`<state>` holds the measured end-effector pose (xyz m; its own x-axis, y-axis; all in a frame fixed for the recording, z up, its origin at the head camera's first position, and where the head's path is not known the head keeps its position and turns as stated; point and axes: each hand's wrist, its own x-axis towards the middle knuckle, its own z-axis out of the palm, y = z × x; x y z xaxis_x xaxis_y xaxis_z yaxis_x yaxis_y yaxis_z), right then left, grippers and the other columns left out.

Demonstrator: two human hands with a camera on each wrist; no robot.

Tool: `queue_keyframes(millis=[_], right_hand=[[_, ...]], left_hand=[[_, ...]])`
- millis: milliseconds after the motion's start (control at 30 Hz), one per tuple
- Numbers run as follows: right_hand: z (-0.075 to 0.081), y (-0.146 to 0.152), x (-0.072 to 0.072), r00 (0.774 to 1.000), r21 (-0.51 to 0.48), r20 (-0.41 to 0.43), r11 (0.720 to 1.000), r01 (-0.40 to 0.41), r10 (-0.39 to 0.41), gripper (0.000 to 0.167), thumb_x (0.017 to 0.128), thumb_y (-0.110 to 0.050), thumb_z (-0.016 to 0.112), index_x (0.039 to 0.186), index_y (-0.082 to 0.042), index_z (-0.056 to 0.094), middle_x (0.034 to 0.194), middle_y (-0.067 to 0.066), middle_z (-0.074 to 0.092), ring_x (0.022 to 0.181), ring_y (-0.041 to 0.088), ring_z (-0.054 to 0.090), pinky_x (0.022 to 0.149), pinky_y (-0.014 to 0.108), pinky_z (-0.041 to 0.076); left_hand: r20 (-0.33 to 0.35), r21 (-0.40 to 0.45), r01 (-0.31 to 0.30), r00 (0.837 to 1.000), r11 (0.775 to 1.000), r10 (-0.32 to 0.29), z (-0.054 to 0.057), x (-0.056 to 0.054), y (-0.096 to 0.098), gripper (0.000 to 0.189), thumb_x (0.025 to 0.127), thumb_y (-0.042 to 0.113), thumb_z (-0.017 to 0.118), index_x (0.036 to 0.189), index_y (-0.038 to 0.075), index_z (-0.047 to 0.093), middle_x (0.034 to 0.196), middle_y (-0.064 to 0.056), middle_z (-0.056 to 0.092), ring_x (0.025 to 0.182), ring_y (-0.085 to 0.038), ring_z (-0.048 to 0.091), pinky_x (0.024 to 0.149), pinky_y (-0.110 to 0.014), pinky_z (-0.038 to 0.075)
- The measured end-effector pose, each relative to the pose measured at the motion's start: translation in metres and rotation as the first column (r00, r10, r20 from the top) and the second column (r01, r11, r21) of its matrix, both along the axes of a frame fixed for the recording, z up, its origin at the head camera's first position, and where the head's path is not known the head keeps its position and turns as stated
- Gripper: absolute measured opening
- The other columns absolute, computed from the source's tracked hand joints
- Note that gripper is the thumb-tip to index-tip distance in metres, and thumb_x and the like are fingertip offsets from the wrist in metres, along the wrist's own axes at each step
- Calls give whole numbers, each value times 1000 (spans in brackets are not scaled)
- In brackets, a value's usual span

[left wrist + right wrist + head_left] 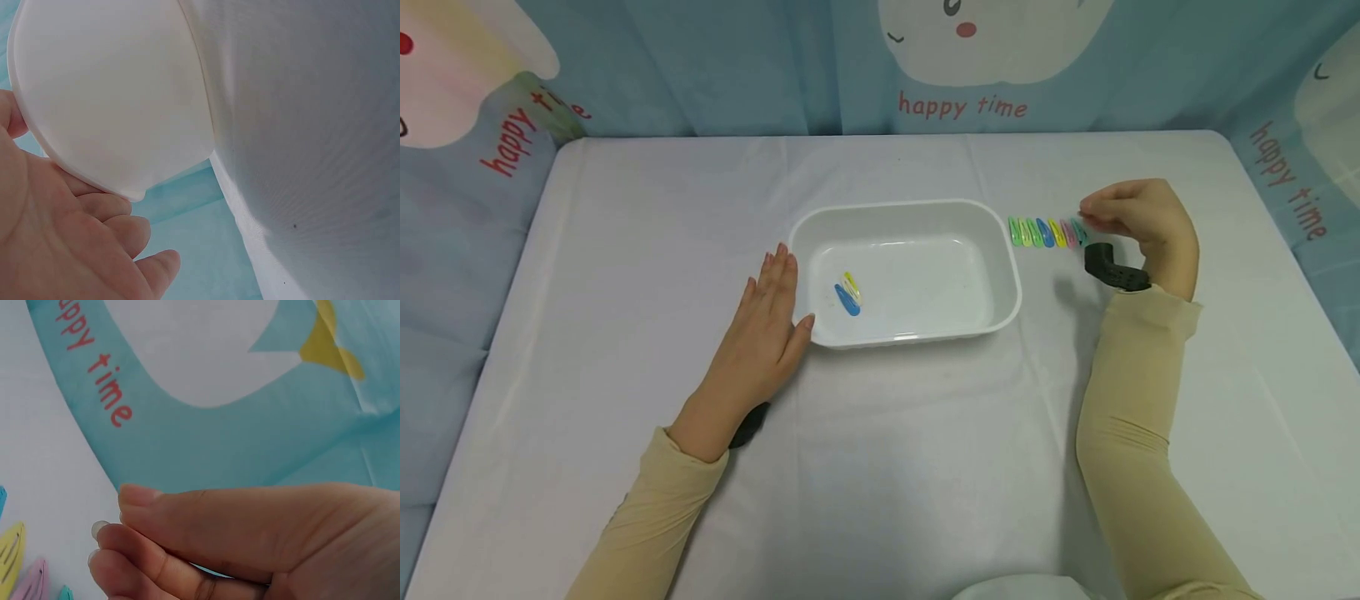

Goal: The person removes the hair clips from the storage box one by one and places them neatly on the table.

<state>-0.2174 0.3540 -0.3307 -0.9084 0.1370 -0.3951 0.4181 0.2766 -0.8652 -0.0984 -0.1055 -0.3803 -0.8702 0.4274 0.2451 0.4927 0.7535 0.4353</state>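
Note:
A white rectangular tray (917, 332) rests on the table, with a blue snap hair clip (847, 301) and a yellow snap hair clip (852, 285) inside at its left. My left hand (762, 321) lies along the tray's left end, fingers extended against the rim. In the left wrist view, the fingers touch the tray's outer wall (119, 94). Right of the tray runs a row of coloured snap hair clips (1046, 232). Above its right end is my right hand (1138, 212), thumb and fingertips close together, nothing visible between them. Below its fingertips lies the teal clip (66, 593).
A white cloth covers the table (880, 467). Blue curtains (737, 67) with printed figures and lettering surround its back and sides. Each wrist wears a black device, such as the wrist camera (1116, 268) on the right. A pale rounded object (1022, 588) shows at the bottom edge.

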Motion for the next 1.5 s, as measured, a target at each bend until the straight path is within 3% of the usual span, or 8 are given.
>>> queue_keyframes(millis=[300, 533, 733, 933, 1100, 1500], right_hand=[[8, -18, -4, 997, 23, -51, 998, -57, 58, 10, 84, -12, 71, 75, -13, 74, 75, -7, 68, 68, 5, 66, 63, 16, 51], [14, -31, -5, 987, 124, -76, 984, -131, 141, 7, 84, -18, 71, 82, -12, 74, 77, -8, 68, 71, 5, 66, 64, 14, 51], [17, -40, -4, 977, 115, -114, 979, -170, 183, 6, 83, -16, 72, 82, -11, 73, 79, -5, 69, 71, 6, 66, 65, 15, 51], [22, -55, -3, 960, 173, -138, 960, -221, 246, 8, 88, -14, 66, 88, -9, 73, 80, -7, 69, 74, 7, 66, 67, 16, 51], [25, -68, -1, 944, 220, -155, 941, -255, 292, 13, 86, -14, 69, 92, -3, 72, 78, -7, 68, 73, 13, 65, 67, 19, 51], [32, -99, 2, 882, 246, -193, 892, -380, 430, 11, 83, -12, 71, 89, -3, 73, 77, -2, 70, 74, 15, 64, 69, 20, 50]], left_hand=[[9, 0, -4, 1000, 1000, 4, -1, 0, -1, 65, 98, 21, 43, 148, -7, 11, 156, -19, 5, 142, -34, 9, 110, -55, 11], [-4, 1, 0, 1000, 1000, 0, -1, 0, 0, 66, 98, 21, 44, 148, -7, 11, 155, -20, 7, 142, -35, 9, 110, -56, 12], [-5, 3, 0, 1000, 1000, 0, -1, 0, 0, 66, 98, 21, 44, 148, -8, 11, 155, -20, 7, 142, -35, 10, 110, -55, 12], [1, 1, 1, 1000, 1000, -1, -1, -1, 0, 65, 98, 21, 43, 148, -8, 11, 155, -20, 6, 143, -33, 8, 110, -55, 12], [5, -6, 1, 1000, 1000, -1, -1, -1, 0, 65, 98, 22, 43, 147, -8, 11, 155, -20, 6, 143, -30, 5, 110, -55, 12], [-2, -6, 2, 1000, 1000, -2, -2, -2, 0, 66, 98, 23, 43, 148, -8, 11, 155, -20, 6, 142, -34, 8, 110, -55, 12]])
